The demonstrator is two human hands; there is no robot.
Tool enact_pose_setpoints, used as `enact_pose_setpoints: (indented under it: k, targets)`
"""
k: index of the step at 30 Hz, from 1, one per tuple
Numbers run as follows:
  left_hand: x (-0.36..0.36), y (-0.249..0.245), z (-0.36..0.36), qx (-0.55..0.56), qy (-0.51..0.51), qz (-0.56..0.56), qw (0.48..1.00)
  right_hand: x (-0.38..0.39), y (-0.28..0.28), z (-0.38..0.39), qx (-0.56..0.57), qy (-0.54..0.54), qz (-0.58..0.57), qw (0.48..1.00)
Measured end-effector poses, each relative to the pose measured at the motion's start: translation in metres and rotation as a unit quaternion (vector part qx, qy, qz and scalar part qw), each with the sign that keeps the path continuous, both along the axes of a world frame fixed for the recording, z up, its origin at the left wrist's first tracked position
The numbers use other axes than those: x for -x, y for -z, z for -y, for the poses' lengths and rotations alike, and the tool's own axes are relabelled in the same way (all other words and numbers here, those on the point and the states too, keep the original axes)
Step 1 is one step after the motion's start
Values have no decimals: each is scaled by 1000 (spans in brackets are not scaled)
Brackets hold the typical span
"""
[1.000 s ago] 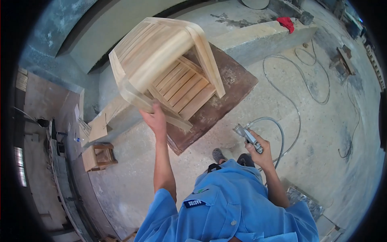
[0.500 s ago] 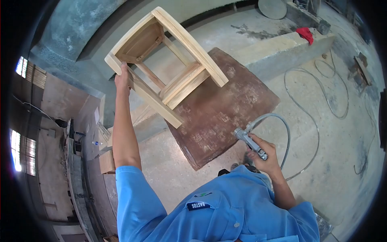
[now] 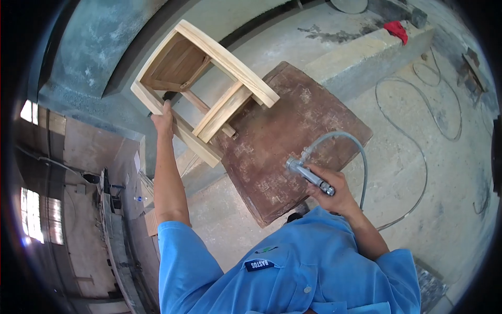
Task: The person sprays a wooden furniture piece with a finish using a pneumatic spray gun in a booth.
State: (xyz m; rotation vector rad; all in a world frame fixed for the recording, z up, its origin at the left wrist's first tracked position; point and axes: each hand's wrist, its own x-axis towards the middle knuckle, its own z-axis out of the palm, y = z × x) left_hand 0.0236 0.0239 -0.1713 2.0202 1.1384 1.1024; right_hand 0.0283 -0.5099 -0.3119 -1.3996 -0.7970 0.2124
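My left hand [image 3: 163, 120] is closed around a side rail of a pale wooden furniture frame, like a small chair or stool [image 3: 230, 57]. The frame leans over on its side, with a dark wooden panel [image 3: 178, 60] visible inside it. Its lower end overlaps the upper left part of a worn brown board [image 3: 303, 125]. In my right hand [image 3: 337, 191] is a metal spray gun [image 3: 309, 176], its head pointing left toward the frame across the board. A grey hose [image 3: 362, 152] loops from the gun down past my wrist.
More hose [image 3: 418, 141] coils across the concrete floor at right. Beyond the board runs a low concrete ledge [image 3: 361, 57] with a red cloth [image 3: 396, 31] on it. A blue-grey curved wall [image 3: 99, 47] stands at upper left.
The wooden frame has tipped and shifted a little left and down, showing more of its inner panel. My right hand has brought the spray gun slightly left and up.
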Motion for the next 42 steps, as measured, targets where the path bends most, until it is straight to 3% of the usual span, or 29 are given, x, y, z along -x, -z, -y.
enact_pose_setpoints:
  k: [3, 5, 8, 10, 12, 16, 21, 29, 33, 39, 42]
  targets:
    - [1, 19, 13, 26, 63, 32, 997, -4, 4, -12, 15, 27, -14, 999]
    - [2, 39, 32, 32, 29, 92, 995, -4, 18, -29, -20, 85, 41, 995]
    - [3, 41, 47, 27, 17, 45, 998, -7, 32, -52, -64, 149, 83, 983]
    - [-4, 39, 34, 42, 69, 79, 994, -6, 28, -61, -43, 147, 45, 987]
    - [-9, 34, 22, 26, 20, 51, 998, -5, 28, -72, -23, 140, 6, 990]
    - [-18, 23, -11, 49, 71, 47, 995, 0, 33, -92, -44, 182, 32, 982]
    - [-37, 10, -38, 83, 22, 36, 996, 1, 48, -118, -89, 228, 35, 969]
    - [-42, 8, -72, 111, 58, 50, 991, -3, 55, -143, -118, 252, 19, 960]
    - [-41, 4, -64, 120, 45, 47, 991, 10, 44, -154, -116, 206, 18, 971]
    - [-42, 6, -62, 116, 60, 47, 990, 44, 42, -167, -71, 38, 28, 996]
    - [-42, 5, -55, 106, 34, 33, 993, 33, 52, -178, -71, 46, -22, 996]
